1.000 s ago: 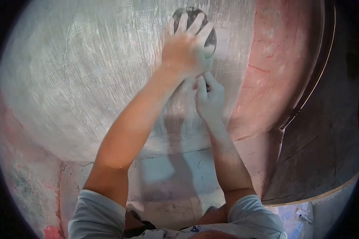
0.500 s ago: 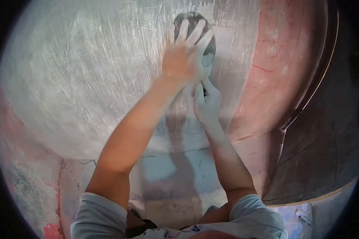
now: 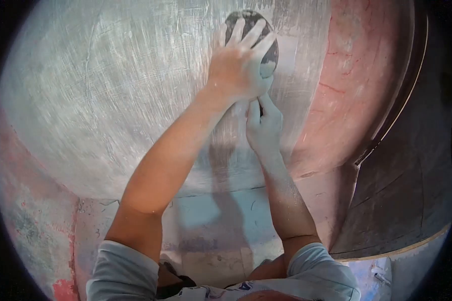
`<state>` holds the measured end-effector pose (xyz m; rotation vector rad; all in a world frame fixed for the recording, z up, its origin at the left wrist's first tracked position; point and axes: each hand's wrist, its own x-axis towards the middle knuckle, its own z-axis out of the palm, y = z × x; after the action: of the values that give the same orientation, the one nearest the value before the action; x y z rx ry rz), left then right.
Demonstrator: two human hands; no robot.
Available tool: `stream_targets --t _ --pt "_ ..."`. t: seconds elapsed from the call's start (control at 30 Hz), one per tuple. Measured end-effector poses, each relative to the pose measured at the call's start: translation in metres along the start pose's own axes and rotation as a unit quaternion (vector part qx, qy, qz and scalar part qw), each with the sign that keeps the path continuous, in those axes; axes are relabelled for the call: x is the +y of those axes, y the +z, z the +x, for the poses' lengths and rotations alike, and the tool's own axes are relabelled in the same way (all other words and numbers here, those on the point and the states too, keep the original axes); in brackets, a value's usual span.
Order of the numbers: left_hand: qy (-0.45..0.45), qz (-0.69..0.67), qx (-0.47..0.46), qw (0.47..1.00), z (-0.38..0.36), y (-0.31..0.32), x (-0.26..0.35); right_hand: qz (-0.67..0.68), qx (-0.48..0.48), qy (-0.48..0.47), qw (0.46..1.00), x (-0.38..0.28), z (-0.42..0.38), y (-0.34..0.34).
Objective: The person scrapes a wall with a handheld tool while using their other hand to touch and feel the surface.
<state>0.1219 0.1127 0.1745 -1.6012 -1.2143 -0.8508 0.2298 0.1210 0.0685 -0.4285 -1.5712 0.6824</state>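
A dark, roundish tool [image 3: 270, 56] dusted with pale powder lies against the scratched grey curved surface [image 3: 135, 90] at the upper middle. My left hand [image 3: 241, 65] is spread flat on top of the tool, fingers apart and pointing up. Just below it, my right hand [image 3: 264, 125] is wrapped round the tool's narrow lower end, of which only a small dark bit shows between thumb and fingers. Pale dust coats both hands and the right forearm. The tool's underside is hidden.
A reddish, cracked band [image 3: 336, 85] runs down the right of the curved surface. Beyond it a dark panel [image 3: 397, 195] with a pale edge curves round. Below lies a blue and pinkish patched surface [image 3: 221, 215] with arm shadows.
Both hands and the tool have shifted slightly to the right. The right hand has also come down a little.
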Motion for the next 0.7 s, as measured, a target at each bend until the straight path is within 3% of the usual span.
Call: stream_targets --t 0.17,0.4,0.7 --pt "-0.013 -0.026 -0.038 0.999 -0.063 0.01 0.01 -0.046 0.016 -0.073 0.996 0.055 -0.052 0.009" --pt "-0.003 -0.016 -0.015 1.0 0.0 -0.005 0.002 -0.005 -0.03 -0.008 0.999 -0.016 0.0 -0.014" --pt "0.003 -0.04 -0.043 0.998 -0.041 0.0 0.007 -0.051 -0.013 -0.057 0.997 0.037 -0.036 0.0"
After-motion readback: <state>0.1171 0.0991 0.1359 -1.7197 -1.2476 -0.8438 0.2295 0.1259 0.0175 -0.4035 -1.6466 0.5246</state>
